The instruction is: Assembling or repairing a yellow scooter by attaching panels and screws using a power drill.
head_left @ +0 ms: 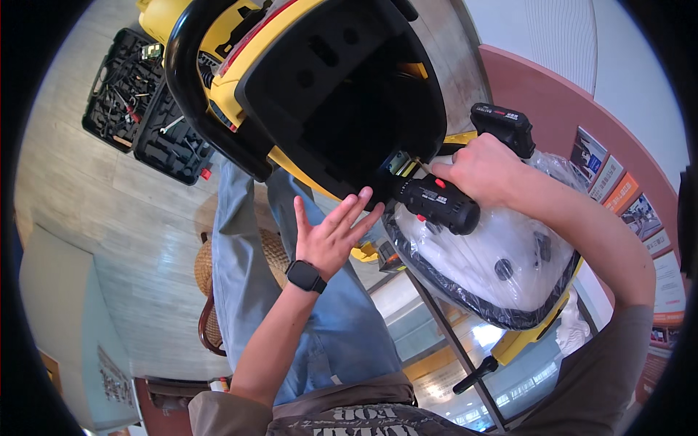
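Observation:
My right hand [480, 171] is wrapped round the grip of a black cordless drill [440, 205]. The drill's battery pack [503, 127] juts out beyond my fist, and its front end points into a deep black tub [273, 94] with a yellow outer shell. A small metal piece [398, 161] shows inside the tub close to the drill's front; the drill's tip itself is hard to make out. My left hand [331, 236], with a black watch on the wrist, has its fingers spread beside the tub's near rim. I cannot tell whether its fingertips touch the rim.
At the far left an open black tool case [171, 138] with several tools lies on the floor. A curved black tube [185, 80] bends past the tub's left side. Right of me sits a plastic-wrapped white and black part [487, 254]. A wicker chair [206, 269] stands beyond my legs.

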The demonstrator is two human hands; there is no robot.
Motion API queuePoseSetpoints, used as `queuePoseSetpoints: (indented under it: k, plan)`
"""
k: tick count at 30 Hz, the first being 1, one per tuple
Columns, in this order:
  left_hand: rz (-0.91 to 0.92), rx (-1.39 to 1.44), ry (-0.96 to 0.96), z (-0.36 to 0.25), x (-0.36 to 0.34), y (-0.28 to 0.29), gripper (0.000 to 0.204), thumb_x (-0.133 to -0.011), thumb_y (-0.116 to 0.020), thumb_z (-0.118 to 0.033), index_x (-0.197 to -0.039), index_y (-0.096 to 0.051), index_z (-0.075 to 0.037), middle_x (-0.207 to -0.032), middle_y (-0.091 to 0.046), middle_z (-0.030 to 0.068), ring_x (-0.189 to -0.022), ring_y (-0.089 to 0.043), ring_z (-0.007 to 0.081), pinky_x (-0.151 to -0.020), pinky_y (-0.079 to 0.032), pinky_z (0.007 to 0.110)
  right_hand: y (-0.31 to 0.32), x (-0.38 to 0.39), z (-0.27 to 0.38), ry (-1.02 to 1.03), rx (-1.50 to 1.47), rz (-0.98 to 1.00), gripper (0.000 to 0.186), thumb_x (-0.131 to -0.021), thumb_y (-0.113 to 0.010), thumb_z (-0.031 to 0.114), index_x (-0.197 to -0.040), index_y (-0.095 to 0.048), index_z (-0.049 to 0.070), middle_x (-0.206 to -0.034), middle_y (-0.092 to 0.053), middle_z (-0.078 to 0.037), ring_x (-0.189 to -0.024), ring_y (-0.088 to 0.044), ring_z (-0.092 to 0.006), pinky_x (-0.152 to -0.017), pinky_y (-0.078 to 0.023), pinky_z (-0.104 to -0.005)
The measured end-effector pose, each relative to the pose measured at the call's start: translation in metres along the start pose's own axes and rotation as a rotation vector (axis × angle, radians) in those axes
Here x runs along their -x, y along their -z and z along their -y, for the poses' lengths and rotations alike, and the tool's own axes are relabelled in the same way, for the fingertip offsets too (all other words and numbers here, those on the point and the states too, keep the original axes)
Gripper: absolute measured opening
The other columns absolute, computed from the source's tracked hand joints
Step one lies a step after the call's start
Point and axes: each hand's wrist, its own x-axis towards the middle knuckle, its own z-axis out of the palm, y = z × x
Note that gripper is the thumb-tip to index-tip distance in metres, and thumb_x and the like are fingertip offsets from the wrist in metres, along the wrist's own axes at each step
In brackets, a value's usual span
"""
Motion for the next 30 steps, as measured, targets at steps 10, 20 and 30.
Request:
queuePoseSetpoints:
  k: [10, 20, 30]
  plan:
    - [-0.013, 0.031, 0.004, 0.000, 0.000, -0.002, 0.089, -0.074, -0.064, 0.007, -0.142, -0.044, -0.047, -0.159, -0.030, -0.0087, -0.149, -0.018, 0.0129, -0.113, -0.005, 0.073, -0.002, 0.001, -0.005, 0.010, 0.003, -0.021, 0.037, -0.075, -0.071, 0.016, -0.112, -0.068, 0.015, -0.080, -0.071, -0.010, -0.079, -0.072, -0.0275, -0.072, -0.055, -0.0386]
    - [-0.090, -0.010, 0.028, -0.011, -0.010, 0.023, 0.073, -0.076, -0.067, -0.001, -0.138, -0.054, -0.038, -0.155, -0.037, -0.0045, -0.145, -0.029, 0.0157, -0.113, -0.012, 0.069, -0.004, 0.002, -0.011, 0.048, 0.014, -0.036, 0.035, -0.075, -0.071, 0.016, -0.110, -0.069, 0.015, -0.078, -0.071, -0.009, -0.078, -0.072, -0.0275, -0.071, -0.055, -0.0380]
    - [0.402, 0.081, -0.067, -0.001, -0.125, 0.075, 0.005, -0.076, -0.062, -0.008, -0.077, -0.065, -0.011, -0.084, -0.065, 0.0049, -0.086, -0.061, 0.0199, -0.085, -0.044, 0.033, -0.009, 0.006, -0.012, 0.066, -0.013, -0.115, 0.026, -0.072, -0.072, 0.017, -0.097, -0.068, 0.013, -0.076, -0.070, -0.008, -0.076, -0.071, -0.0278, -0.068, -0.055, -0.0379]
